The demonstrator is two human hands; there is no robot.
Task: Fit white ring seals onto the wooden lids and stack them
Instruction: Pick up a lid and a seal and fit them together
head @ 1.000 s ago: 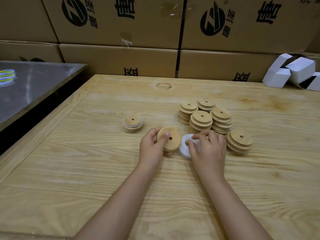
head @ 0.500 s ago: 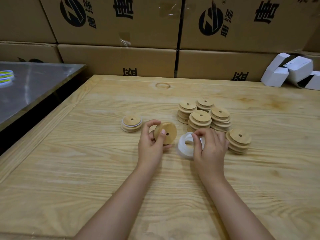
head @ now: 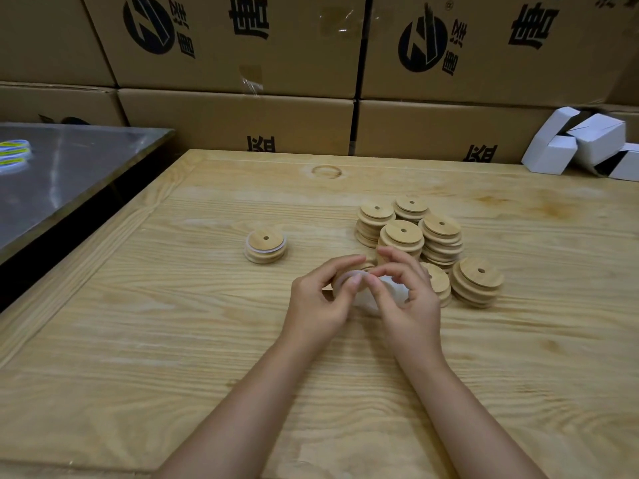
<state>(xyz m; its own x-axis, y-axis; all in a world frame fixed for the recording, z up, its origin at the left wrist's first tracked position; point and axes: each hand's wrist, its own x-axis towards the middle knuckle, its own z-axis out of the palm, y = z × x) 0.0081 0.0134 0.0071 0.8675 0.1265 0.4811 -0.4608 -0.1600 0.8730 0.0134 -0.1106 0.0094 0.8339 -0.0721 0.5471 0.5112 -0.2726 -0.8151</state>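
My left hand [head: 320, 302] grips a wooden lid [head: 367, 266] on edge, mostly hidden behind the fingers. My right hand [head: 408, 302] pinches a white ring seal [head: 344, 279] against that lid's rim. A small pile of white ring seals [head: 385, 294] lies on the table under and between both hands. To the left stands a short stack of lids with white seals fitted [head: 265, 246]. Behind and right of my hands stand several stacks of bare wooden lids [head: 403, 235], each lid with a small centre hole.
The work surface is a light wooden table [head: 173, 340]. A metal table [head: 69, 174] adjoins it on the left across a dark gap. Cardboard boxes [head: 242, 126] form a wall behind. White folded cartons [head: 584, 146] sit at the far right.
Both hands came together. The left hand brought the lid to the right over the seal pile, and the right hand lifted a ring from the pile onto the lid's rim.
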